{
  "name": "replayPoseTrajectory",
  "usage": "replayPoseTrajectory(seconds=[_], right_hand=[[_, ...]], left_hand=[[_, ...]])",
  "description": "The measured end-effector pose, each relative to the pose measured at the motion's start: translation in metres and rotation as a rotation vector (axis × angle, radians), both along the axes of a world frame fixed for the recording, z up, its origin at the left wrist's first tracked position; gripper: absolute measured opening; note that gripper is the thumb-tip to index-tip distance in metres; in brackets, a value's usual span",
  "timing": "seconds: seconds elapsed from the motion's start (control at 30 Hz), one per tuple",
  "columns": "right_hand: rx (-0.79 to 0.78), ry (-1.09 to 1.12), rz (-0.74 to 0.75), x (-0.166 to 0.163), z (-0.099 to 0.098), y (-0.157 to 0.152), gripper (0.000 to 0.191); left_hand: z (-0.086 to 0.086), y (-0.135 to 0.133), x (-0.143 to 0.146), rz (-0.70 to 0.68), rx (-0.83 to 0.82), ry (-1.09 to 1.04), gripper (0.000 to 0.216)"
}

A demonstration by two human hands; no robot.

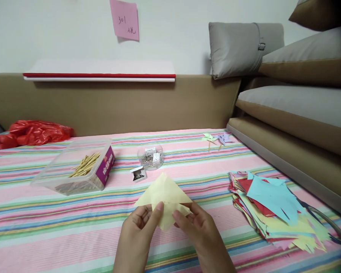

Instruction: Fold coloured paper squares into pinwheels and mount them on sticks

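A pale yellow sheet of paper (165, 191) with slits cut into it is held up in front of me, one corner pointing away. My left hand (143, 223) pinches its left side, thumb on top near the middle. On the other side my right hand (197, 227) grips the paper between thumb and fingers. Beyond the paper stand a small white box (138, 174) of dark metal pieces and a clear plastic container (151, 162) with small metal pieces and little boxes inside.
A clear plastic tub (57, 168) holding wooden sticks (86, 163) stands left. Right lies a pile of cut coloured papers (272, 204) with scissors (326, 223) partly beneath. Two paper pinwheels (223, 138) on sticks lie at the back. Stacked cushions (301, 106) border the right; a red plastic bag (39, 132) lies back left.
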State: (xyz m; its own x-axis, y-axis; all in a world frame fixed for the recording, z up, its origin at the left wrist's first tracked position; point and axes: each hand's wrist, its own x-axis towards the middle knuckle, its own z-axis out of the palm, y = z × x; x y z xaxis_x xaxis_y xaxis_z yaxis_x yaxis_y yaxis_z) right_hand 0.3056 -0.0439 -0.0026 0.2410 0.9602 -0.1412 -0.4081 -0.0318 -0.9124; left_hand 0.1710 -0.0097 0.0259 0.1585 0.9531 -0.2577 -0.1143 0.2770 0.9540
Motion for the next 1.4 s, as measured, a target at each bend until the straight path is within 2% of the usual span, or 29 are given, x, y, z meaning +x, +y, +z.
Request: replayPoseTrajectory(seconds=[0.17,0.3,0.5,0.73,0.9,0.97,1.0,1.07,1.13,1.2,1.3,1.4], right_hand=[[-0.027,0.155,0.022,0.001,0.004,0.001,0.038],[-0.042,0.170,0.036,0.002,0.008,0.000,0.037],[-0.040,0.090,0.025,0.001,0.007,-0.001,0.038],[-0.073,0.079,-0.011,0.000,0.010,-0.002,0.043],[-0.028,-0.014,-0.003,0.003,0.008,-0.003,0.045],[0.054,-0.150,-0.062,0.011,0.007,-0.005,0.042],[0.126,-0.285,-0.111,0.017,0.006,-0.007,0.037],[0.326,-0.685,-0.195,0.030,0.003,-0.011,0.031],[0.509,-1.098,-0.207,0.037,0.000,-0.014,0.035],[0.621,-1.338,-0.186,0.037,-0.002,-0.015,0.043],[0.707,-1.402,-0.220,0.026,-0.003,-0.015,0.045],[0.738,-1.376,-0.266,0.019,0.002,-0.012,0.033]], left_hand=[[0.001,-0.003,0.001,-0.075,0.028,0.110,0.035],[-0.003,-0.004,0.002,-0.105,0.070,0.174,0.038],[-0.006,-0.005,0.005,-0.078,0.099,0.164,0.035],[-0.002,-0.009,0.011,0.052,0.103,0.113,0.035],[-0.006,-0.005,0.008,0.020,0.036,0.077,0.032],[-0.006,-0.002,0.005,0.029,-0.022,0.002,0.030],[-0.006,0.000,0.003,0.047,-0.054,-0.054,0.028],[-0.005,0.002,0.000,0.081,-0.107,-0.171,0.024],[-0.003,0.003,-0.001,0.107,-0.141,-0.260,0.022],[-0.002,0.004,-0.001,0.124,-0.158,-0.302,0.020],[-0.002,0.003,0.001,0.109,-0.184,-0.333,0.018],[-0.004,0.002,0.002,0.073,-0.197,-0.326,0.020]])
